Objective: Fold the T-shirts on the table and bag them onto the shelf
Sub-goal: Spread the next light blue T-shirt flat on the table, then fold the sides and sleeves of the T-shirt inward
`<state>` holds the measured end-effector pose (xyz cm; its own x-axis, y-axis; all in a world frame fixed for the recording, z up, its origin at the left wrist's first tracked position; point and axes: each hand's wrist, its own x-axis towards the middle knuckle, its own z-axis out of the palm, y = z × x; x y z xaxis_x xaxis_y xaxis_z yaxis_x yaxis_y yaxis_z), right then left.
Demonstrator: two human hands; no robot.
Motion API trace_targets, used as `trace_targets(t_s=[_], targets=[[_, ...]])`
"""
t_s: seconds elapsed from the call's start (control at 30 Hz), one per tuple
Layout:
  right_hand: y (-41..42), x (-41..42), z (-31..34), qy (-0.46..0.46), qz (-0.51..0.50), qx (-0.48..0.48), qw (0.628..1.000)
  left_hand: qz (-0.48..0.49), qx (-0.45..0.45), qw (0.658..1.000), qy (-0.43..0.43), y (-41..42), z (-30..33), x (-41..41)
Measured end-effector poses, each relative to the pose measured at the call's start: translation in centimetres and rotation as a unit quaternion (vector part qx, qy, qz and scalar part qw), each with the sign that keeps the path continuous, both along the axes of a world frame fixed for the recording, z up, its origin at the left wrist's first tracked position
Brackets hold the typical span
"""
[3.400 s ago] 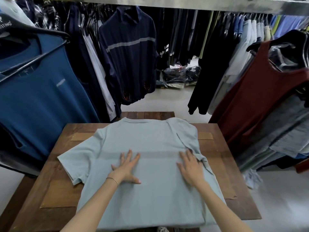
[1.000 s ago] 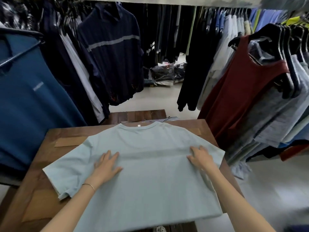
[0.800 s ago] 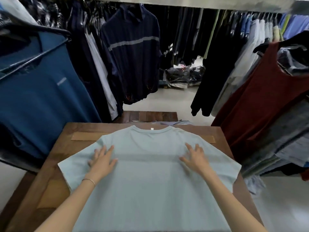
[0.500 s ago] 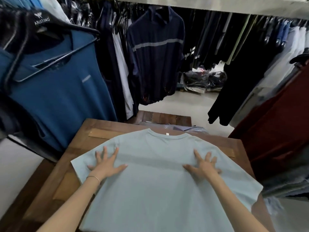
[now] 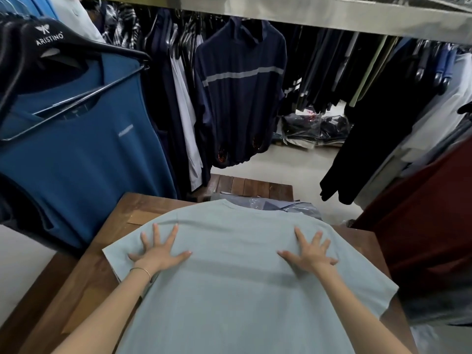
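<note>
My left hand (image 5: 159,252) lies flat, fingers splayed, pressing the pale T-shirt (image 5: 237,290) at nine o'clock; my right hand (image 5: 310,255) does likewise at three, grasping nothing. The shirt is spread over the wooden table (image 5: 89,277). Hanging clothes (image 5: 240,98) ring the room.

Two bare forearms in view, no sleeves showing up to bottom frame edge. Left hand (image 5: 158,254): no rings or gloves visible; thin metal bangle (image 5: 141,272) circles wrist just behind hand, plain narrow band, gold-toned, no charm visible. Right hand (image 5: 310,255): no rings, no watch, no band on wrist behind it. Fingernails short, pale, unpainted as far as can be told. No other clothing of person in view.
</note>
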<state>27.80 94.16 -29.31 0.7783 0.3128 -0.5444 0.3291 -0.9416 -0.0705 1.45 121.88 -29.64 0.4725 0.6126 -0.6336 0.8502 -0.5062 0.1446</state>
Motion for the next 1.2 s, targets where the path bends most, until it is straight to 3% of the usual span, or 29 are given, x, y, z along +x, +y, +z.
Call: trace_targets(t_s=[0.3, 0.4, 0.47, 0.53, 0.63, 0.77, 0.9, 1.2], targets=[[0.1, 0.4, -0.5, -0.003, -0.003, 0.010, 1.000, -0.002, 0.015, 1.000, -0.025, 1.1, -1.0, 0.5], [0.4, 0.2, -0.4, -0.017, -0.004, 0.005, 1.000, 0.039, 0.064, 0.991, -0.110, 1.3, -1.1, -0.4], [1.0, -0.5, -0.3, -0.055, 0.016, 0.017, 0.998, 0.107, 0.114, 0.965, -0.212, 1.7, -1.1, -1.5], [2.1, -1.8, -0.2, -0.079, 0.038, 0.109, 0.990, 0.177, 0.161, 0.931, -0.274, 2.1, -1.1, -2.9], [4.1, -5.7, 0.4, -0.031, 0.096, 0.272, 0.957, 0.287, 0.185, 0.896, -0.285, 2.3, -0.8, -4.5], [7.3, -12.5, 1.3, 0.058, 0.217, 0.294, 0.929, 0.405, 0.164, 0.844, -0.310, 1.9, -0.6, -5.6], [9.0, -17.0, 0.5, 0.128, 0.192, 0.322, 0.918, 0.515, 0.098, 0.786, -0.327, 1.3, -0.5, -6.2], [8.7, -18.7, -0.1, 0.124, 0.087, 0.371, 0.916, 0.490, 0.016, 0.803, -0.339, 1.5, -0.9, -8.1]])
